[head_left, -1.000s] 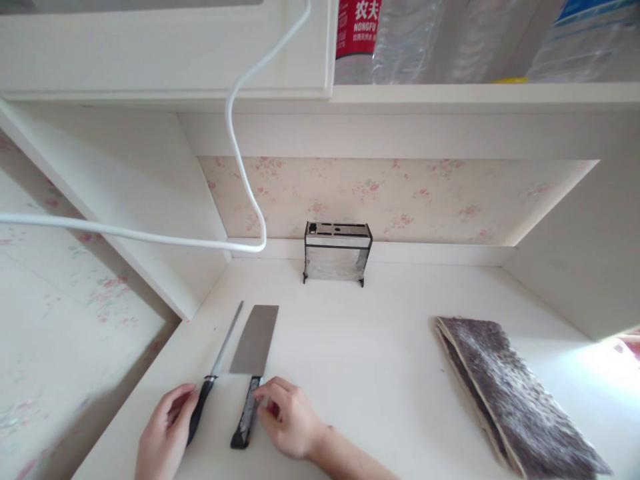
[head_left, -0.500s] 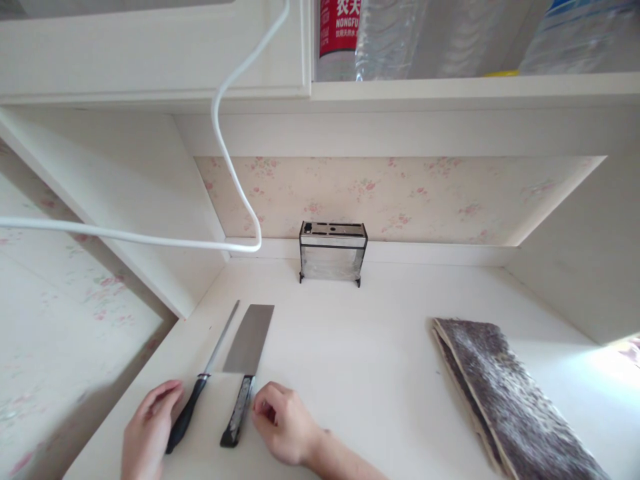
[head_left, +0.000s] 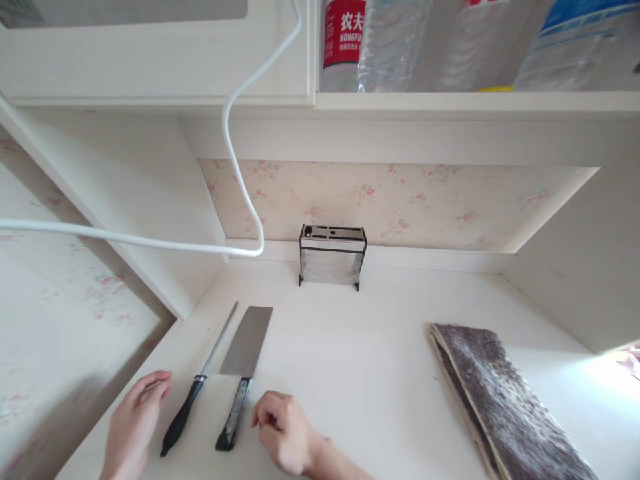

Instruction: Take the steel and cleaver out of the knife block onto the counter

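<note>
1. The cleaver (head_left: 247, 341) lies flat on the left part of the tabletop (head_left: 350, 373), blade pointing away from the person and handle (head_left: 235, 415) towards them. The honing rod (head_left: 201, 377) lies just to its left, roughly alongside.
2. The left hand (head_left: 134, 420) sits just left of the rod's black grip, fingers loosely bent, with nothing in its grasp. The right hand (head_left: 287, 430) is curled just right of the cleaver's handle, and it too holds nothing. The two hands are apart, with both tools between them.
3. The cleaver looks stiff and probably fairly heavy, its weight likely sitting towards the broad blade. Take it by the dark handle, close to the blade, with the fingers wrapped fully round; keep skin off the long edges, since which one is sharp is hard to tell here.
4. That handle has a worn, patchy pale surface, so it may feel uneven, and slick if damp.
5. The rod should be rigid and lighter, with a narrow metal shaft. Its swelling black grip is the place to hold, behind the collar; being rounded, it could roll a little when nudged.
6. Neither tool seems fragile, though the bare metal would probably be slippery in the fingers.
</note>
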Demonstrator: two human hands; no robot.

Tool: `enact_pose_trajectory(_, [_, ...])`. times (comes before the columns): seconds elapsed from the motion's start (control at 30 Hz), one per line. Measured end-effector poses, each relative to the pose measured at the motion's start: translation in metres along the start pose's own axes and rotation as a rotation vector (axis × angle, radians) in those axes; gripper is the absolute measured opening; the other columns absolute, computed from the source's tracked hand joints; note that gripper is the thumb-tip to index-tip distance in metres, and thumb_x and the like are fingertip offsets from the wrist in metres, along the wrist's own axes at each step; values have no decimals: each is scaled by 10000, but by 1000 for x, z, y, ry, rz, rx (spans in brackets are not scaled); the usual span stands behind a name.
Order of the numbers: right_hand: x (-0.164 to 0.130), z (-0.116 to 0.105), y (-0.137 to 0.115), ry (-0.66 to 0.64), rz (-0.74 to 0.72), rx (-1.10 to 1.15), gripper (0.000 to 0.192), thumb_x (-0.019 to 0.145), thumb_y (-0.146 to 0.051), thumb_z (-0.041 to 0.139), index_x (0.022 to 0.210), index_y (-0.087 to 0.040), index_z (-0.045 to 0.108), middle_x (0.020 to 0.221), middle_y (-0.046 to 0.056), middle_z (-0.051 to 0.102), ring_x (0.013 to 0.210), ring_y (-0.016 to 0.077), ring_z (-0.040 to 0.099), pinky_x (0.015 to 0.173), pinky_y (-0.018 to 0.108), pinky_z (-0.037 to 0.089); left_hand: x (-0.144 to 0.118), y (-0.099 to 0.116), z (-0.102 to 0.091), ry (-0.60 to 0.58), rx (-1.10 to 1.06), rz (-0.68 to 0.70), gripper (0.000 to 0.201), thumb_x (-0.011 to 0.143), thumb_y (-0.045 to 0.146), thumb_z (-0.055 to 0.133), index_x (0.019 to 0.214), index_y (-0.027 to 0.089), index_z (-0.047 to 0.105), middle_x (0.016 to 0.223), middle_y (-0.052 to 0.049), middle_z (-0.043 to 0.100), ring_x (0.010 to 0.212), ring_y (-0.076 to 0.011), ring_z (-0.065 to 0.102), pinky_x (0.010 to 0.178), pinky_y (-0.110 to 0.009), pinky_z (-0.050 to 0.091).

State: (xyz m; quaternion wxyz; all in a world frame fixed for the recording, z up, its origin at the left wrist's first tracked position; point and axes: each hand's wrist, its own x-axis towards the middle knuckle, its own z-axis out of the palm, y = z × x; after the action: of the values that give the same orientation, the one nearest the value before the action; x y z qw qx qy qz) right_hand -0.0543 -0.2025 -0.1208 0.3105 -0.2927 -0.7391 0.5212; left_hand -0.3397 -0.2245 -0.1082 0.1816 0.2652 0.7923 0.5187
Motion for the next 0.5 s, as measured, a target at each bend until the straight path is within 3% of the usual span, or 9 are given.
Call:
enact_pose_trajectory(0.1, [-5, -10, 2, 124, 139, 202, 184, 678, -83, 465, 659, -213, 335, 747, -11, 587, 609, 109, 515, 556, 222, 388, 9, 52, 16, -99, -12, 81, 326, 630, 422, 641, 880, 214, 647, 894, -24, 691, 858, -257, 664, 846, -389, 497])
enact_pose_trajectory(0.2, [0, -41, 7, 333, 218, 383, 235, 778, -248, 556, 707, -221, 333, 730, -19, 534, 570, 101, 499, 545, 233, 422, 7, 114, 56, -318, -59, 197, 360, 696, 452, 635, 957, 204, 641, 945, -40, 692, 902, -247, 655, 896, -382, 474])
enact_pose_trajectory(0.33, [26, -125, 4, 662, 282, 268, 223, 780, -386, 574, 799, -221, 425, 742, -9, 547, 604, 128, 536, 553, 249, 451, 1, 177, 129, -650, -324, 240, 403, 737, 427, 644, 1035, 156, 638, 1087, -108, 658, 1045, -253, 604, 928, -379, 467])
enact_pose_trajectory(0.43, [50, -203, -8, 856, 333, 137, 285, 734, -407, 593, 938, -231, 500, 1030, 54, 590, 801, 178, 589, 631, 282, 488, 7, 207, 179, -800, -452, 162, 393, 787, 366, 615, 1119, 157, 596, 1349, -142, 500, 1207, -265, 498, 989, -412, 420])
enact_pose_trajectory(0.5, [68, -247, -16, 939, 342, 93, 415, 714, -448, 617, 1060, -246, 510, 1222, 77, 541, 1028, 216, 559, 812, 329, 482, 14, 223, 204, -831, -484, 154, 410, 840, 374, 553, 1194, 168, 548, 1432, -136, 411, 1285, -250, 423, 1028, -406, 378])
